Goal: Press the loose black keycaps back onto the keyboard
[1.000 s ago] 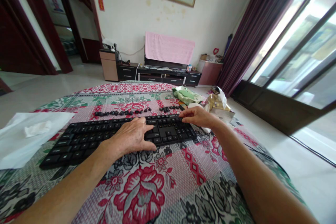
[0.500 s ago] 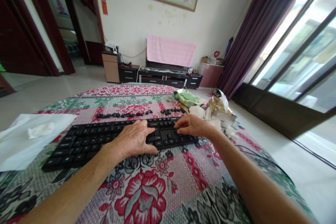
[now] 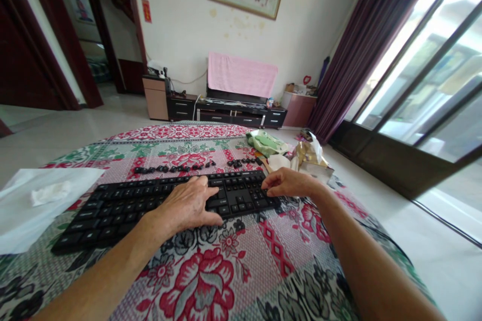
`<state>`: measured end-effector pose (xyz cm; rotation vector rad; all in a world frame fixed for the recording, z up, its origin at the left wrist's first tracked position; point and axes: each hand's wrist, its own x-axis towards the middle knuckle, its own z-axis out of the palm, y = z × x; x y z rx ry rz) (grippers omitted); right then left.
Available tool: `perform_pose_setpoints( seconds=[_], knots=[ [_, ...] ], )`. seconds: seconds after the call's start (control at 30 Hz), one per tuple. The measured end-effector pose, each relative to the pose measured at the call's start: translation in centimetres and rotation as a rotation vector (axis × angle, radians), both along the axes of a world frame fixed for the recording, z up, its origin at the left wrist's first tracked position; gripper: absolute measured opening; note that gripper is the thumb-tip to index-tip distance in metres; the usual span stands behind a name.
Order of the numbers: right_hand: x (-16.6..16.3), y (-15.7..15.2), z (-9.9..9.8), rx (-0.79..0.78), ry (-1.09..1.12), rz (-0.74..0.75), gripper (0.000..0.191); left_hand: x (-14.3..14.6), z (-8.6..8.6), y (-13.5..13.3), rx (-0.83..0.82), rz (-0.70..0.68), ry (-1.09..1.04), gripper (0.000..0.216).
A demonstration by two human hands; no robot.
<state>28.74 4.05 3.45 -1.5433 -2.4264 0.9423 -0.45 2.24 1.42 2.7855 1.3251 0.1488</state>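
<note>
A black keyboard [image 3: 124, 205] lies across a floral tablecloth [image 3: 211, 276]. My left hand [image 3: 188, 203] rests flat on its middle keys, fingers stretched out and thumb at the near edge. My right hand [image 3: 288, 183] is at the keyboard's right end, its fingers curled and pinched together over the number keys; what they hold, if anything, is hidden. Just behind the keyboard, loose black keycaps lie in a long row [image 3: 173, 167] and a shorter row [image 3: 243, 162].
A white sheet [image 3: 22, 210] with a crumpled tissue [image 3: 48, 193] lies left of the keyboard. A green packet [image 3: 267, 141] and a gold foil bag [image 3: 311, 153] sit at the table's far right. A low TV cabinet [image 3: 233, 113] stands against the back wall.
My right hand has drawn back from the keyboard's far right edge to its right end, nearer me. My left hand has stayed on the keys. The view has shifted slightly.
</note>
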Motion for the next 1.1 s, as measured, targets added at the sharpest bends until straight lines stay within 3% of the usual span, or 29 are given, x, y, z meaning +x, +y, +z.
perform_pose_setpoints(
  seconds=[0.57,1.1],
  knots=[
    [-0.3,-0.1,0.1,0.028,-0.005,-0.006,0.023,-0.2,-0.3,0.3,0.002,-0.032,-0.018,0.067],
    [2.1,0.8,-0.3,0.083,0.048,-0.081,0.024,-0.1,-0.2,0.4,-0.007,-0.021,-0.007,0.066]
  ],
)
